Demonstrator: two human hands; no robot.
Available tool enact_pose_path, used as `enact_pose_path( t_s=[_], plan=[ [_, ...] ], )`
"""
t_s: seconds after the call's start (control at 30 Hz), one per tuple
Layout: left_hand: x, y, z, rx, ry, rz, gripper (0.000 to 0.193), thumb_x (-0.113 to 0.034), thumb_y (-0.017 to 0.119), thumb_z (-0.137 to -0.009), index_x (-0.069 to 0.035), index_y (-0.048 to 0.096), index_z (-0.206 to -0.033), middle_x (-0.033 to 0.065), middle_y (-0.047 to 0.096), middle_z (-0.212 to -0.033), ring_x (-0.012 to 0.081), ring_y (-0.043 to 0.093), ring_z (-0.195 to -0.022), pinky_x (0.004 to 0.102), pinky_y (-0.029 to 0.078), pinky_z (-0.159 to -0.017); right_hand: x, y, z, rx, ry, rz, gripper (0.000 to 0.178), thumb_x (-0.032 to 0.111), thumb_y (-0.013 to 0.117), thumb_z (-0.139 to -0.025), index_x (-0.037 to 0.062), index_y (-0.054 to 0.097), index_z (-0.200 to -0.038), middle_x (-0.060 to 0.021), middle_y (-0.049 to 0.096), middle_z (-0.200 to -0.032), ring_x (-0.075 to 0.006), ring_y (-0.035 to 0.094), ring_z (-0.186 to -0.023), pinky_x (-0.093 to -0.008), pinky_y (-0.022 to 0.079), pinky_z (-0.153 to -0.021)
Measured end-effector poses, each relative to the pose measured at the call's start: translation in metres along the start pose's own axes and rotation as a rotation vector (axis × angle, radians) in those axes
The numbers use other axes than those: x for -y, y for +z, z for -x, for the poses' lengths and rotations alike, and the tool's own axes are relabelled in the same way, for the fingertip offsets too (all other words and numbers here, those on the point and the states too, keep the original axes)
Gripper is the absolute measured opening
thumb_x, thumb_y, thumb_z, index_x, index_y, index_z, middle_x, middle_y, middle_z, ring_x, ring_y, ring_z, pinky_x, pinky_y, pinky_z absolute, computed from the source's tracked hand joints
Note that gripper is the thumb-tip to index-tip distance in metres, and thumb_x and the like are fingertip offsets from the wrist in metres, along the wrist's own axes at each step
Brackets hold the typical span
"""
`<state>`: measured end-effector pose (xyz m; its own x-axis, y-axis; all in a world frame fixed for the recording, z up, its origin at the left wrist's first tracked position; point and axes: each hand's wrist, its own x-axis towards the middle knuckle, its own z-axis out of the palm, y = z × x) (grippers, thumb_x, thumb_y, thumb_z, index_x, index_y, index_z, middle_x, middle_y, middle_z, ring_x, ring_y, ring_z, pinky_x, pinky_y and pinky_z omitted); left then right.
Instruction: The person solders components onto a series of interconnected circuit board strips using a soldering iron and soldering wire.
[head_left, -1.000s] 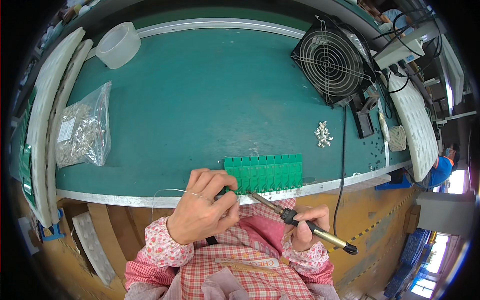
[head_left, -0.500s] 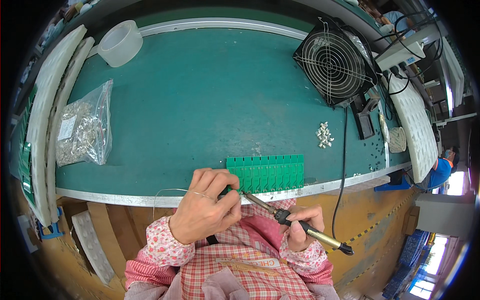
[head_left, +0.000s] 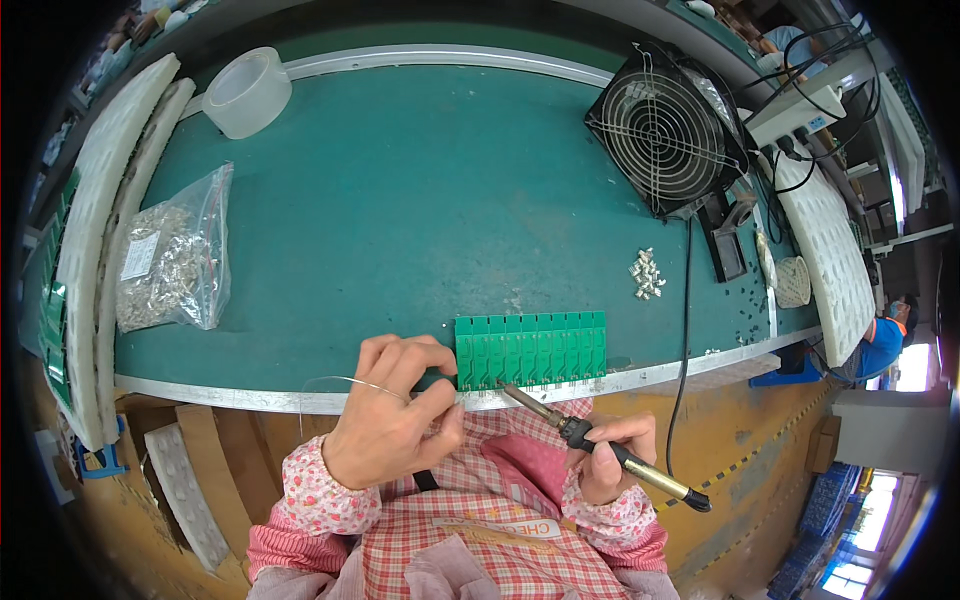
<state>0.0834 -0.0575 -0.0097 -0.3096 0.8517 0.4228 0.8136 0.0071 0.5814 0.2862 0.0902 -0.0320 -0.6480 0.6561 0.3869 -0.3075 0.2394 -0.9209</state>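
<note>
A green circuit board panel lies near the table's front edge, divided into several narrow strips. My right hand grips a soldering iron by its handle, and the iron's tip is at the board's near edge, left of its middle. Just left of the board, my left hand is closed with its fingers curled. A thin silver solder wire runs over this hand and loops down on its left side. Something dark shows by the left fingertips, partly hidden, and I cannot make out what it is.
Right of the board sits a small pile of metal parts. A black fan and an iron stand are at the far right. On the left lie a bag of metal parts, a tape roll and white foam trays.
My left hand has shifted slightly left, away from the board. The soldering iron's tip has moved a little to the right along the board's near edge.
</note>
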Motion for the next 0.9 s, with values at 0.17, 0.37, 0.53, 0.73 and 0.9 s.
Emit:
enact_pose_path(
  t_s=[0.17, 0.37, 0.53, 0.73, 0.9],
  plan=[
    [0.003, -0.001, 0.002, 0.026, -0.015, -0.060, 0.015, -0.009, 0.071, -0.068, -0.007, 0.058, -0.073, 0.0069, 0.057, -0.100, 0.0282, 0.059, -0.101, 0.0444, 0.039, -0.089, 0.003, 0.010, -0.002, 0.019, 0.024, -0.010, 0.020, 0.012, 0.062, -0.093, -0.0049, 0.053, -0.098, -0.0116, 0.061, -0.063, -0.0140, 0.059, -0.048, -0.0257, 0.046, -0.044],
    [0.005, 0.004, 0.004, 0.026, -0.002, -0.099, 0.019, -0.010, 0.071, -0.065, -0.008, 0.053, -0.068, 0.0070, 0.058, -0.100, 0.0280, 0.058, -0.100, 0.0454, 0.039, -0.088, 0.000, 0.013, -0.004, 0.058, 0.041, -0.013, 0.017, 0.010, 0.062, -0.092, -0.0053, 0.054, -0.096, -0.0125, 0.062, -0.065, -0.0141, 0.059, -0.047, -0.0259, 0.047, -0.043],
    [0.003, 0.006, 0.002, 0.045, -0.002, -0.146, 0.018, -0.010, 0.072, -0.067, -0.008, 0.055, -0.072, 0.0065, 0.057, -0.101, 0.0278, 0.057, -0.100, 0.0454, 0.038, -0.089, -0.002, 0.012, -0.005, 0.104, 0.019, 0.005, 0.016, 0.008, 0.061, -0.091, -0.0050, 0.054, -0.095, -0.0111, 0.061, -0.063, -0.0140, 0.059, -0.047, -0.0261, 0.047, -0.043],
    [0.003, 0.008, 0.001, 0.043, 0.001, -0.176, 0.018, -0.009, 0.072, -0.066, -0.008, 0.055, -0.073, 0.0063, 0.057, -0.103, 0.0274, 0.057, -0.100, 0.0453, 0.039, -0.088, -0.004, 0.012, -0.003, 0.107, 0.012, 0.008, 0.015, 0.008, 0.061, -0.091, -0.0046, 0.053, -0.096, -0.0105, 0.061, -0.063, -0.0139, 0.060, -0.048, -0.0261, 0.048, -0.044],
    [0.004, 0.006, 0.005, -0.036, 0.056, -0.118, 0.020, -0.005, 0.071, -0.064, -0.008, 0.052, -0.069, 0.0062, 0.062, -0.105, 0.0262, 0.060, -0.100, 0.0446, 0.041, -0.086, -0.002, 0.012, -0.002, 0.101, 0.044, 0.002, 0.016, 0.008, 0.061, -0.092, -0.0050, 0.053, -0.097, -0.0106, 0.061, -0.063, -0.0135, 0.060, -0.049, -0.0259, 0.048, -0.045]
  ],
)
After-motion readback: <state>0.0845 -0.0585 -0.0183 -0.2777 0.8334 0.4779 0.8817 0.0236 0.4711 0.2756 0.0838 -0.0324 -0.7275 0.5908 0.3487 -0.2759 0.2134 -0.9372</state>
